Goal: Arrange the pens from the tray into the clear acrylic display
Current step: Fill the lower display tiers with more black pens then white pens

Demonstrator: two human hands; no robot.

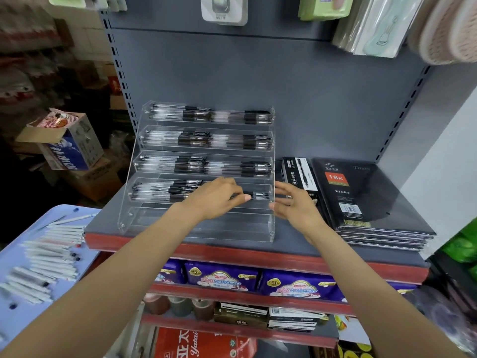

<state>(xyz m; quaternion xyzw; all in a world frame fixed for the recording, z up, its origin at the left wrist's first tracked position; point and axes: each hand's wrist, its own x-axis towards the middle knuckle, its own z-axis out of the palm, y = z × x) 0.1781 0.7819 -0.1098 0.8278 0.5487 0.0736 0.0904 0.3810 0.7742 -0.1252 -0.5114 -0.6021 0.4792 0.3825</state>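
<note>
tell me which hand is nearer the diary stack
Right. The right hand hovers just left of the diary stack, by the display's right edge. The left hand is farther left, at the display's fourth tier, fingers on pens.

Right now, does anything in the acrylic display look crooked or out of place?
Mostly tidy. In the fourth tier the pens lie fanned at slight angles, not parallel like the three tiers above. The left hand is at that tier, fingertips on a pen. The bottom tier holds no pens yet.
</note>
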